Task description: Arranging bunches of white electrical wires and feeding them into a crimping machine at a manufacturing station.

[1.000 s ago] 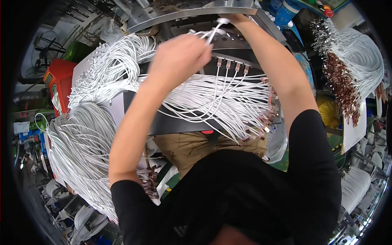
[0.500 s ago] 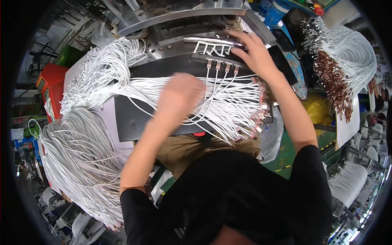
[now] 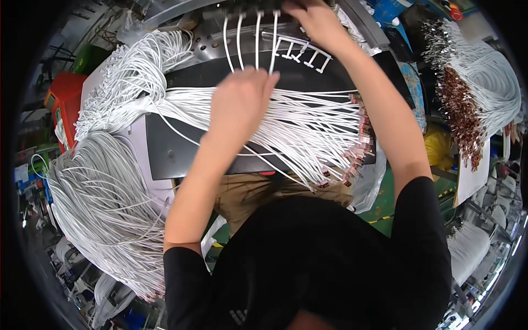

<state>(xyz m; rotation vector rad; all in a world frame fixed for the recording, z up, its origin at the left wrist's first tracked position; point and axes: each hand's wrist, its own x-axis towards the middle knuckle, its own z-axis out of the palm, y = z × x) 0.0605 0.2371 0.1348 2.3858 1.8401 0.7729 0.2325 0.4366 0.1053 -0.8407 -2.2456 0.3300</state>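
My left hand (image 3: pixel 242 102) is closed around several white cables (image 3: pixel 258 41) that run up from its fingers, side by side. Their far ends meet a blurred dark bar (image 3: pixel 242 11) at the top edge. My right hand (image 3: pixel 318 25) reaches to the right end of that bar; its fingertips are smeared, so their grip does not show. Between the hands, a white ladder-shaped plastic piece (image 3: pixel 303 54) lies loose by the far edge of a black board (image 3: pixel 190 159). Beneath my left hand spreads a bundle of white cables (image 3: pixel 308 132) with metal connectors (image 3: pixel 363 140) at the right.
Coiled white cables (image 3: pixel 146 66) sit at the far left, and a large grey-white cable bundle (image 3: pixel 104 203) hangs nearer. More cables with brown and silver ends (image 3: pixel 462 110) stand at the right. Metal machine parts (image 3: pixel 209 47) lie beyond the board, and a red box (image 3: pixel 66 104) stands left.
The bar with its attached cables has moved away from me, to the top edge, along with my right hand. My left hand has moved up and closed on those cables. The white plastic piece now lies apart.
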